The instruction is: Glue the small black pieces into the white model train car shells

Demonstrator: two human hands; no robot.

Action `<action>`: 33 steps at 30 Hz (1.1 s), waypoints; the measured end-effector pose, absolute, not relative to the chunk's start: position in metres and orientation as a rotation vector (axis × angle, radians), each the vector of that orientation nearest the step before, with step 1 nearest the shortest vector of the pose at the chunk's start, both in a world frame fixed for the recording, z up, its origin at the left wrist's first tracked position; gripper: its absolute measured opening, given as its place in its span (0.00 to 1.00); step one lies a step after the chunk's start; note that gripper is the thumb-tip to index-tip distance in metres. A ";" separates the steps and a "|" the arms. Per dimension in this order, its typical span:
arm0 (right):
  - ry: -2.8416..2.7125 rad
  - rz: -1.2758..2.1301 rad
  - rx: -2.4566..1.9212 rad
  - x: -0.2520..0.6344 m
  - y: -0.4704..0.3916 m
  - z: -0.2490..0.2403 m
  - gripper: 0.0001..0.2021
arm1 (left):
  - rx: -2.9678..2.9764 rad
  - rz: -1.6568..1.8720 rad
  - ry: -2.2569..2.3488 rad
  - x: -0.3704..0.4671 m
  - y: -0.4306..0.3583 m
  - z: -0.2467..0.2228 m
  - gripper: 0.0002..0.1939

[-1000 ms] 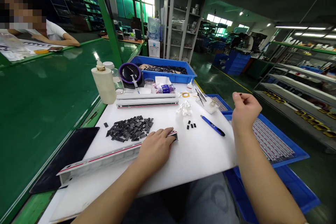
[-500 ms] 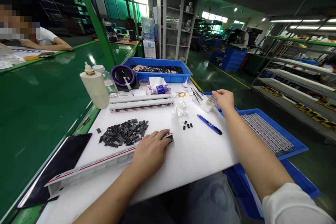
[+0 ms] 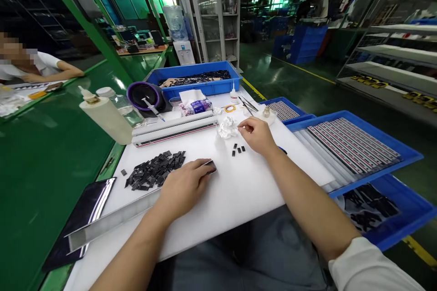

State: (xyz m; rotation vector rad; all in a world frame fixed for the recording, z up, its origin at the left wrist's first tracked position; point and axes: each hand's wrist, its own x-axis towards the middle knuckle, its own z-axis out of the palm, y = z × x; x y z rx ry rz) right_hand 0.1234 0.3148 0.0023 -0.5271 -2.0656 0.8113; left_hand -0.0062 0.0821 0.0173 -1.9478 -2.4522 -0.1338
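My left hand point(image 3: 184, 187) is closed around the right end of a long white channel-shaped strip point(image 3: 116, 218), whose hollow side now faces me. The strip runs to the lower left, partly over a dark glossy sheet point(image 3: 88, 213). My right hand point(image 3: 258, 135) hovers with thumb and finger pinched beside a crumpled white tissue point(image 3: 227, 127); whatever is between the fingertips is too small to make out. Below it lie several small black rectangular pieces point(image 3: 239, 150). A larger heap of black pieces point(image 3: 155, 170) sits beyond the strip.
Two white strips point(image 3: 177, 132) lie behind the heap. Further back are a squeeze bottle point(image 3: 105, 116), a syringe point(image 3: 152, 109), a tissue pack point(image 3: 196, 102), tweezers point(image 3: 249, 104) and a blue bin point(image 3: 201, 86). Blue trays of striped strips point(image 3: 355, 145) stand at the right.
My right hand has come left from beside the small bottle at the table's right edge to the crumpled tissue. The strip under my left hand has been turned, so its red line no longer shows.
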 end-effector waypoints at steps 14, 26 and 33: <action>-2.609 0.689 -0.700 0.125 0.316 0.001 0.08 | -1.926 -0.055 -2.484 -0.002 0.082 0.021 0.20; -2.757 0.448 -0.829 0.113 0.297 -0.002 0.08 | -1.911 -0.052 -2.526 -0.001 0.084 0.024 0.20; -2.732 0.511 -0.754 0.114 0.298 -0.001 0.09 | -1.915 -0.068 -2.511 -0.002 0.085 0.023 0.20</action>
